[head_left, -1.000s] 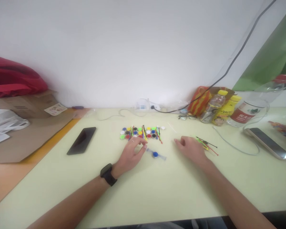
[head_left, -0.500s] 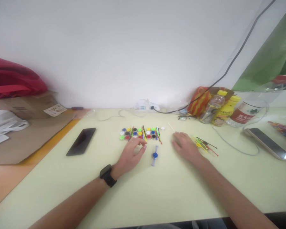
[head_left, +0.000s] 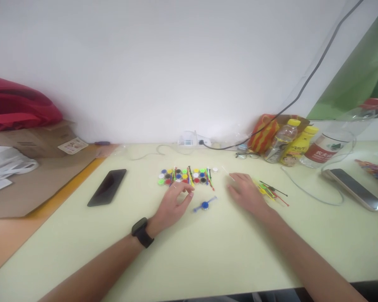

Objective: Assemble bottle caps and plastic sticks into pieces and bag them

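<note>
My left hand (head_left: 174, 203) rests on the pale yellow table (head_left: 208, 251), fingers loosely curled with the tips close together; a dark watch is on its wrist. Just right of its fingertips lies a small blue cap on a thin blue stick (head_left: 204, 204). Beyond the hand sits a block of coloured caps and sticks (head_left: 187, 175) in rows. My right hand (head_left: 245, 193) lies palm down with fingers stretched flat, its tips near a white stick (head_left: 226, 170). A loose bunch of green, red and black sticks (head_left: 272, 192) lies just to its right.
A black phone (head_left: 107, 186) lies to the left, near cardboard and a red bag (head_left: 15, 102). Bottles (head_left: 290, 142), glasses (head_left: 247, 154) and a snack bag stand at the back right. Another phone (head_left: 354, 188) with a cable lies far right.
The blue cap on its stick has spun round on the table, from lying along one diagonal to upright to the other diagonal. My right hand slid a little up and left.
</note>
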Available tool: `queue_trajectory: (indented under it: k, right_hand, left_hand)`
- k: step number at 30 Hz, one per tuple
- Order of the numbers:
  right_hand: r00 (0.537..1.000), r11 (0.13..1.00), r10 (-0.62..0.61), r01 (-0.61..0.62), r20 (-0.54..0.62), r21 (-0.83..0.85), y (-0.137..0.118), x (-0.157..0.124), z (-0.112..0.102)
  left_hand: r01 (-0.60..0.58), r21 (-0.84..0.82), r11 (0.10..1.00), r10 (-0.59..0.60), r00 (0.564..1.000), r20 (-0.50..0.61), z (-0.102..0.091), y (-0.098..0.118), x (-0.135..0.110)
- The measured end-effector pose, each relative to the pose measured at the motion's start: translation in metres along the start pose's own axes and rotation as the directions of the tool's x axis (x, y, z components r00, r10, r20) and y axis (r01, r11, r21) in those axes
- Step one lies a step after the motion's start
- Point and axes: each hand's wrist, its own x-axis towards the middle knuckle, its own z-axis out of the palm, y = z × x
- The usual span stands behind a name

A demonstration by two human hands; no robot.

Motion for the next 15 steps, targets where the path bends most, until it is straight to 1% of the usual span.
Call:
queue_trajectory:
  k: [2, 6, 12, 15]
  right_hand:
    - [0.999, 0.999, -0.021, 0.022, 0.031, -0.029, 0.0021, -0.0009, 0.005]
    - [0.996, 0.998, -0.023, 0.029, 0.09, -0.061, 0.0042, -0.0022, 0.0113]
    - [0.998, 0.998, -0.052, 0.052, 0.032, -0.017, 0.0052, 0.0027, 0.0079]
    - [0.999, 0.999, -0.045, 0.045, 0.027, -0.019, 0.0068, 0.0036, 0.0078]
  left_hand:
    - [-0.002, 0.002, 1.0, 0.002, 1.0, 0.004, 0.0, -0.0002, 0.0003]
    - [-0.013, 0.015, 1.0, 0.013, 1.0, -0.002, 0.0, -0.0004, 0.0006]
    - [-0.019, 0.009, 1.0, 0.019, 1.0, -0.012, 0.0004, -0.0012, 0.0002]
    - [-0.013, 0.001, 1.0, 0.013, 1.0, -0.003, 0.0003, -0.0012, 0.0001]
